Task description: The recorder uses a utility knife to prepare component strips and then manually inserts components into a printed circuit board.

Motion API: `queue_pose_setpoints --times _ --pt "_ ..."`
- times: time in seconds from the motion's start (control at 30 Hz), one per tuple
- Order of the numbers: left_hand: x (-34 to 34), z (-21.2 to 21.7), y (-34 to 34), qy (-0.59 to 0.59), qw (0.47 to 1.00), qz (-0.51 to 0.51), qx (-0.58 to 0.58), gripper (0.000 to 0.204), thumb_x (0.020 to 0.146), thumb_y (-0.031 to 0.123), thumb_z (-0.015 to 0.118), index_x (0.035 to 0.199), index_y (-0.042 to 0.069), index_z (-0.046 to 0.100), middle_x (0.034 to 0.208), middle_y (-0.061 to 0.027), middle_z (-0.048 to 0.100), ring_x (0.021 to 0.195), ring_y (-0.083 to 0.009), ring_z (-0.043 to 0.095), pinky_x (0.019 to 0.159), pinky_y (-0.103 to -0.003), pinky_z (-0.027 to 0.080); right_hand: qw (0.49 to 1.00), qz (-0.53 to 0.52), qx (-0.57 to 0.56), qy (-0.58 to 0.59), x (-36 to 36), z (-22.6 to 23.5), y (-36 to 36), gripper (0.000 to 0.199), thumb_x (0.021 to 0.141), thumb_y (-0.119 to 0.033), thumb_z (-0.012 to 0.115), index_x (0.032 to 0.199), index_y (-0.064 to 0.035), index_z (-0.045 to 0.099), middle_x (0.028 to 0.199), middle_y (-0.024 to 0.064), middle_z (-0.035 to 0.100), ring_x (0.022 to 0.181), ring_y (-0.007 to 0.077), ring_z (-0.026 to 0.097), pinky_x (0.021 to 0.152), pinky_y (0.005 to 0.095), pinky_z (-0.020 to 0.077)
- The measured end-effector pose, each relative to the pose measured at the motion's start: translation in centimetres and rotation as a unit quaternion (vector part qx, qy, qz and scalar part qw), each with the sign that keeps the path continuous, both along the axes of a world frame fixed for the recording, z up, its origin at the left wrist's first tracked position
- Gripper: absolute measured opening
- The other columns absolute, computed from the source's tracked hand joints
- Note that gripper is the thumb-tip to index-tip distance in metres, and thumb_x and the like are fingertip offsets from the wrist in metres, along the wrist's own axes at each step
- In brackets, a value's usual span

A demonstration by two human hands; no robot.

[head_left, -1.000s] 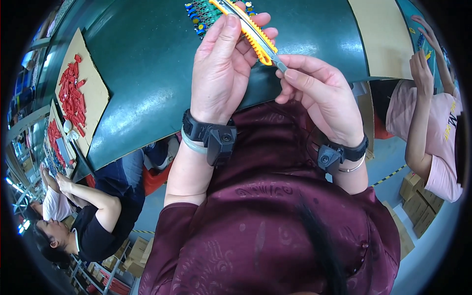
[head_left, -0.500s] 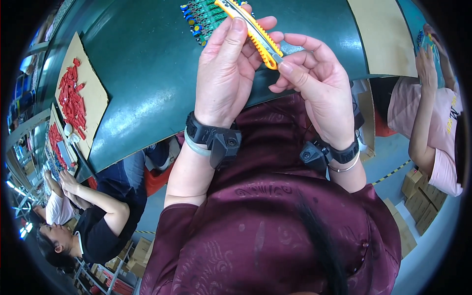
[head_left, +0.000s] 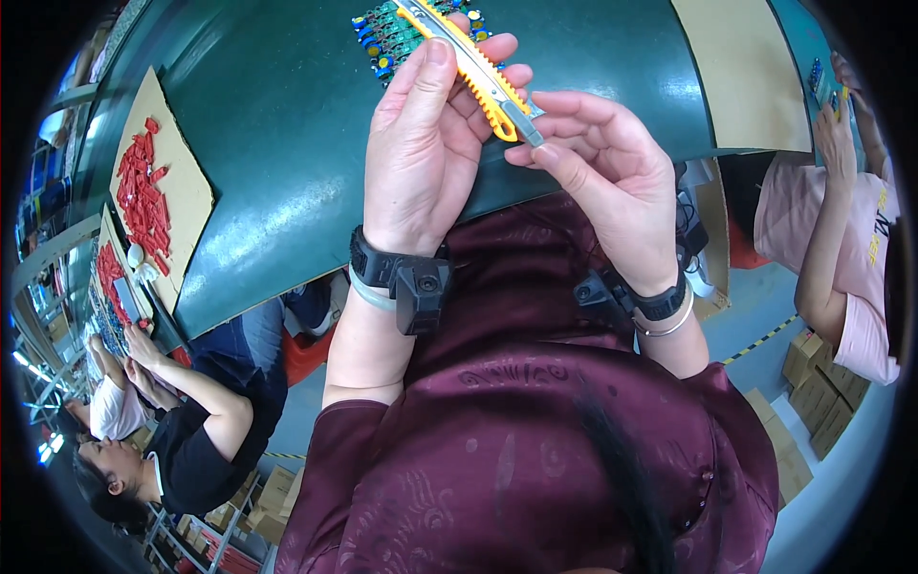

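Note:
A yellow utility knife point(head_left: 478, 77) lies slanted across the fingers of my left hand point(head_left: 411, 148), held in place by the thumb. From its lower end a grey piece point(head_left: 522, 126) sticks out. My right hand point(head_left: 626, 182) pinches the tip of that piece between thumb and fingers, the other fingers curled behind. Just beyond the left hand, several small green circuit boards point(head_left: 394, 43) with blue and yellow parts lie in a row on the green table, partly hidden by the hand and knife.
The green tabletop point(head_left: 277, 143) spans the far side. Red parts point(head_left: 143, 191) lie on a cardboard sheet point(head_left: 189, 196) at left, where a co-worker in black point(head_left: 206, 450) sits. Another cardboard sheet point(head_left: 732, 77) and a person in pink point(head_left: 861, 220) are at right, with boxes point(head_left: 818, 383) below.
Both hands and the knife have shifted slightly left. The grey piece now sticks farther out of the knife's lower end, with my right fingers at its tip.

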State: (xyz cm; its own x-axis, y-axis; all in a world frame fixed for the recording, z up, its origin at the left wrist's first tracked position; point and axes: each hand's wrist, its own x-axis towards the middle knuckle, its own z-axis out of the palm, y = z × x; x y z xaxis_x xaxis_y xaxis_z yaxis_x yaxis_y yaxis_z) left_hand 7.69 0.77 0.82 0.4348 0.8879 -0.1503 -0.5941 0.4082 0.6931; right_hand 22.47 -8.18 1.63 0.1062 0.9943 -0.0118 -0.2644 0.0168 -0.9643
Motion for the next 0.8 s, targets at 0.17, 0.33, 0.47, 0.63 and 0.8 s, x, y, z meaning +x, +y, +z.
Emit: queue_pose_setpoints --times 0.17,0.33,0.47,0.63,0.8 --pt "0.5 0.6 -0.5 -0.013 1.000 -0.016 -0.008 0.041 0.106 0.030 0.051 0.135 0.002 0.050 0.123 -0.0212 0.064 0.108 -0.0275 0.067 0.092 -0.040 0.057 0.999 -0.009 0.034 -0.040 0.1 -0.3 0.2 0.040 0.094 0.008 0.061 0.133 0.0061 0.053 0.119 0.0150 0.065 0.105 0.0195 0.067 0.093 0.0306 0.0559" --pt "1.0 0.9 -0.9 -0.026 0.999 -0.018 -0.018 0.041 0.106 0.030 0.052 0.136 0.002 0.051 0.122 -0.0222 0.064 0.104 -0.0254 0.068 0.092 -0.039 0.057 0.991 -0.020 0.086 -0.099 0.5 -0.3 0.1 0.038 0.093 0.007 0.063 0.131 0.0055 0.057 0.119 0.0131 0.066 0.105 0.0159 0.064 0.091 0.0286 0.0554" --pt "0.8 1.0 -1.0 -0.024 0.999 -0.015 -0.022 0.040 0.106 0.028 0.052 0.135 0.001 0.052 0.120 -0.0226 0.065 0.101 -0.0240 0.068 0.092 -0.039 0.057 0.980 -0.008 0.105 -0.169 1.1 -0.2 0.0 0.038 0.092 0.007 0.065 0.129 0.0033 0.061 0.118 0.0123 0.066 0.101 0.0150 0.065 0.088 0.0273 0.0551" --pt "0.9 0.7 -1.1 -0.021 0.999 -0.024 -0.019 0.039 0.105 0.027 0.053 0.135 0.001 0.053 0.119 -0.0221 0.066 0.102 -0.0238 0.068 0.092 -0.038 0.057 0.946 0.012 0.117 -0.303 2.1 0.4 -0.1 0.039 0.089 0.007 0.067 0.127 -0.0010 0.064 0.117 0.0138 0.066 0.094 0.0165 0.067 0.083 0.0269 0.0545" --pt "1.3 0.5 -1.3 -0.024 0.999 -0.029 -0.020 0.039 0.105 0.026 0.053 0.135 0.001 0.053 0.118 -0.0213 0.067 0.102 -0.0226 0.067 0.092 -0.037 0.056 0.916 -0.022 0.158 -0.368 2.0 0.4 0.0 0.040 0.087 0.006 0.069 0.125 -0.0041 0.067 0.114 0.0133 0.066 0.087 0.0179 0.067 0.081 0.0267 0.0543"
